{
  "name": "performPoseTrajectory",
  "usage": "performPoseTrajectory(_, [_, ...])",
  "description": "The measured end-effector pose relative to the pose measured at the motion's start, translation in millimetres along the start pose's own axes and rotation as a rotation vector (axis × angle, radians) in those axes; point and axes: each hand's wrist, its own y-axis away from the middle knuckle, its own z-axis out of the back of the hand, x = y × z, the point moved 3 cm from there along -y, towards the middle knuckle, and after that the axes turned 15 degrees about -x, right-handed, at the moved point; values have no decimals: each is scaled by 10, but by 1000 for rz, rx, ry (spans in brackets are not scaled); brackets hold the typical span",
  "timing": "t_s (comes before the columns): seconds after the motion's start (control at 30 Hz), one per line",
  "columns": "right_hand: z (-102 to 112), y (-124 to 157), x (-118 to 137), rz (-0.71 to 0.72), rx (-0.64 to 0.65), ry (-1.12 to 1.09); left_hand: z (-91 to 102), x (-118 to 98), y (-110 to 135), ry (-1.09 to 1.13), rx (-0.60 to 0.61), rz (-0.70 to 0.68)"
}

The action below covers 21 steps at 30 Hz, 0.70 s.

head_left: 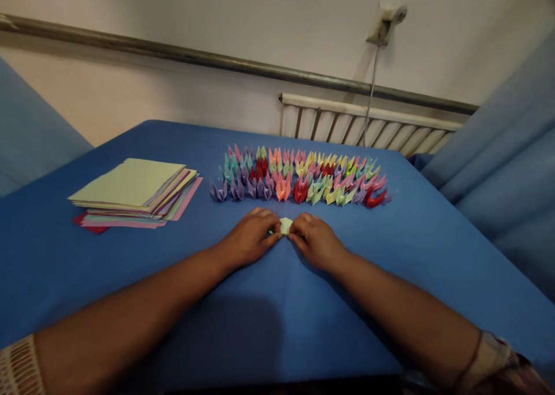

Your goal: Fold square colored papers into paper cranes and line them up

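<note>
**Pale green paper (285, 226) pinched between both hands**

From my end of the feed, I have the left hand (251, 236) and the right hand (318, 239) meeting low over the table (416, 239), a narrow gap between them; the paper bridges that gap, only its middle showing. The fingers of each hand are curled in, thumb closed against them at the paper's near edge; I read both as pinching it, though the fingers hide its ends and I cannot tell how many layers lie beneath.

I judge it next to weightless, stiffest along any folds, and easy to crease or tear; I would take it by the outer edges with the fingertips, lightly, and press flat rather than pull; it should not be slippery, but so small a piece leaves little to hold.

Just beyond the hands stand rows of paper cranes (283, 188) in many colours, close-set and likely easy to crush or topple; off beyond the left hand lies a stack of paper (130, 181), its sheets fanned unevenly.
</note>
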Motion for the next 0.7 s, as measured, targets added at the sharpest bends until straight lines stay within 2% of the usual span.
performPoseTrajectory(0.13, [-27, -21, -75, -89, -22, -27, -19, 64, -34, 21, -38, 45])
performPoseTrajectory(0.23, [-15, -23, -63, -89, -23, 10, -32, 91, -41, -1, -62, 47])
performPoseTrajectory(0.37, [59, -6, 33, -9, -1, 109, -47, 100, -34, -26, -77, 43])
performPoseTrajectory(0.53, [134, 51, 179, 170, 146, 256, -33, 112, -33, -21, -58, 53])
performPoseTrajectory(0.7, [155, 79, 203, 177, 175, 288, 5, 140, -41, 59, 20, 51])
